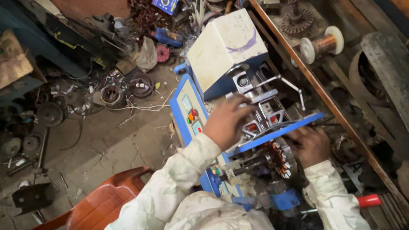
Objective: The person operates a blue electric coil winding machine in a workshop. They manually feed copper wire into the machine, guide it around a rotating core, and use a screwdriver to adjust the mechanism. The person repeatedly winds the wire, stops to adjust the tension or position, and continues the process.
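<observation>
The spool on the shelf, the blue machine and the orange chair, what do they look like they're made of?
The spool carries what looks like bare copper wire, shiny reddish-orange, between pale flanges, probably plastic. The blue machine seems to be painted sheet metal, with flat panels and sharp folded edges; its cream housing looks the same, scuffed. The orange chair looks like moulded plastic, smooth and slightly glossy.

Pale cream long-sleeved shirt with faint green leaf print.

The left hand (226,121) rests on the blue winding machine (201,103); the right hand (310,146) touches the copper-wound stator (279,161) beside it.
</observation>
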